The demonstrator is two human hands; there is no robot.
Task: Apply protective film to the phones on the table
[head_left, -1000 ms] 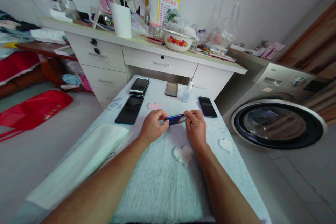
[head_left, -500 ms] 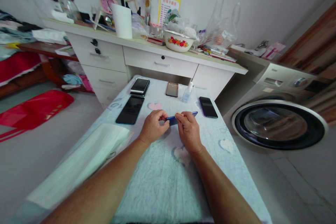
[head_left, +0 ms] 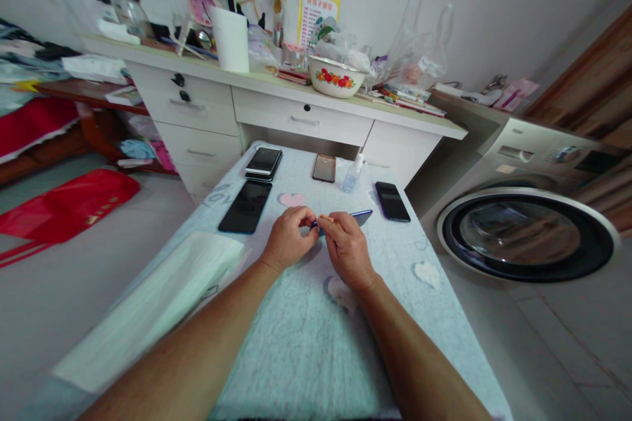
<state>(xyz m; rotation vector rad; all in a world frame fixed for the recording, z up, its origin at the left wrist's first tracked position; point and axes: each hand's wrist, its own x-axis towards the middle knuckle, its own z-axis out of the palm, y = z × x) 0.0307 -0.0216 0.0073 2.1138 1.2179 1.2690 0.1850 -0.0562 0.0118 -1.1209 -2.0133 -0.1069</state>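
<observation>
A blue-edged phone [head_left: 362,216] is held tilted over the table, and its near side is partly covered by my hands. My left hand [head_left: 290,237] pinches the phone's left end. My right hand [head_left: 347,247] is closed in a pinch at the phone's edge, close to my left fingertips. A small orange-tan tip shows at its fingers, too small to name. To the left lies a dark phone [head_left: 245,207], face up, with a stack of phones [head_left: 263,163] beyond it. Another dark phone [head_left: 392,201] lies at the right.
A phone case [head_left: 324,168] and a clear spray bottle [head_left: 352,174] are at the table's far side. A white folded sheet [head_left: 153,309] covers the left edge of the cloth-covered table [head_left: 306,355]. Behind are a white desk [head_left: 276,108] and, to the right, a washing machine [head_left: 523,210].
My right hand has slid left along the phone's edge towards my left fingers, uncovering more of the phone's right end. My left hand keeps its hold.
</observation>
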